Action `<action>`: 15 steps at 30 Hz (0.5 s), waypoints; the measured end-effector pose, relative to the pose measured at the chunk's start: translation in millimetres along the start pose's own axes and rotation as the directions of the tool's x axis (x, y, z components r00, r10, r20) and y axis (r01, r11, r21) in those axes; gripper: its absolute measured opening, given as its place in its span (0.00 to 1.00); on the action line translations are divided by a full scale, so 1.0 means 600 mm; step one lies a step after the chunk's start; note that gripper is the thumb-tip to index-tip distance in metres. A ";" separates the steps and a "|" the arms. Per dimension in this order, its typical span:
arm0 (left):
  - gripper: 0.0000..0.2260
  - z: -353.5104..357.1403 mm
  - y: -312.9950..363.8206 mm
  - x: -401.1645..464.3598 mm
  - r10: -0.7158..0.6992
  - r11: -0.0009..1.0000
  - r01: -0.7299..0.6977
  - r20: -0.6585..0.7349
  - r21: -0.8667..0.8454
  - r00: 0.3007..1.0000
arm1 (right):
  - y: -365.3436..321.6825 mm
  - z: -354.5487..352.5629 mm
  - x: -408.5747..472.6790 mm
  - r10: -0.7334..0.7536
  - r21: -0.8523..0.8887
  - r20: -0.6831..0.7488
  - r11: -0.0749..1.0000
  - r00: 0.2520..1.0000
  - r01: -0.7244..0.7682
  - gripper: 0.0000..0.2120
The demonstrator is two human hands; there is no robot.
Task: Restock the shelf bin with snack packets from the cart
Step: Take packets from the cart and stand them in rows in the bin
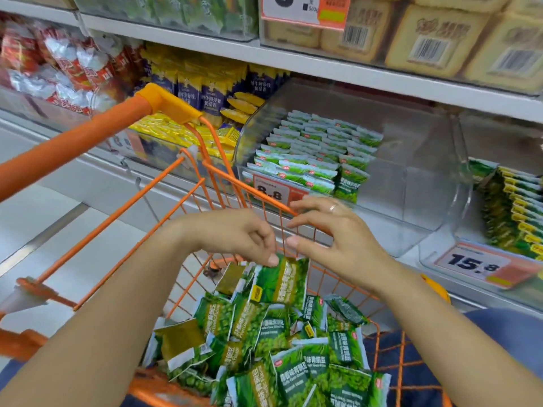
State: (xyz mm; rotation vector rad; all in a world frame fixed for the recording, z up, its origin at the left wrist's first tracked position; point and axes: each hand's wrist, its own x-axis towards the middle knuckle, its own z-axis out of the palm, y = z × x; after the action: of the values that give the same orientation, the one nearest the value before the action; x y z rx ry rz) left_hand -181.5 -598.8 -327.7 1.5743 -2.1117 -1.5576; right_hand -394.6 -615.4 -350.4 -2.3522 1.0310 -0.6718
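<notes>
Your left hand [244,239] pinches one packet [279,282] by its top edge, above the cart [188,183] pile; your right hand [332,239] hovers spread, empty. Risk — the thin pinch slips before the half-filled bin [411,183], dropping the packet back.

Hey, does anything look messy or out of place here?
Only the packets in the cart: they lie in a loose jumble, some face down. The packets in the bin stand in tidy rows filling only its left part.
</notes>
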 end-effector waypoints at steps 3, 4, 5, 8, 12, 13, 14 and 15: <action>0.09 -0.005 0.020 -0.016 0.105 0.963 -0.149 -0.196 -0.226 0.975 | 0.000 -0.001 -0.001 0.019 0.115 0.062 0.993 0.998 -0.026 0.24; 0.10 -0.005 0.026 -0.019 0.127 0.945 -0.201 -0.276 -0.259 0.953 | -0.002 -0.006 0.000 0.040 0.162 0.068 0.986 0.997 -0.051 0.23; 0.10 -0.005 0.029 -0.018 0.139 0.928 -0.248 -0.357 -0.278 0.924 | -0.006 -0.013 0.002 0.062 0.235 0.073 0.969 0.995 -0.077 0.20; 0.10 0.001 0.047 -0.008 0.170 0.876 -0.370 -0.518 -0.310 0.839 | -0.019 -0.046 0.000 0.100 0.429 0.038 0.897 0.994 -0.107 0.09; 0.12 0.023 0.098 0.037 0.251 0.879 -0.412 -0.501 -0.240 0.828 | 0.006 -0.103 -0.036 0.230 0.509 -0.120 0.849 0.966 -0.139 0.09; 0.09 0.033 0.117 0.055 0.270 0.889 -0.415 -0.510 -0.193 0.817 | 0.015 -0.120 -0.049 0.251 0.493 -0.136 0.856 0.958 -0.155 0.09; 0.06 0.045 0.140 0.071 0.299 0.902 -0.415 -0.519 -0.120 0.801 | 0.024 -0.137 -0.063 0.265 0.448 -0.140 0.876 0.954 -0.177 0.09; 0.04 0.057 0.163 0.088 0.354 0.906 -0.422 -0.526 -0.011 0.773 | 0.034 -0.155 -0.077 0.274 0.385 -0.132 0.900 0.953 -0.206 0.09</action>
State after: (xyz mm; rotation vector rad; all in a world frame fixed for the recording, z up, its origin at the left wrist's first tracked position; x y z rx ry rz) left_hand -291.1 -620.2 -296.2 1.2196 -1.8310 -0.9724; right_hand -489.5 -613.4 -302.8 -1.8299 1.1388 -0.9090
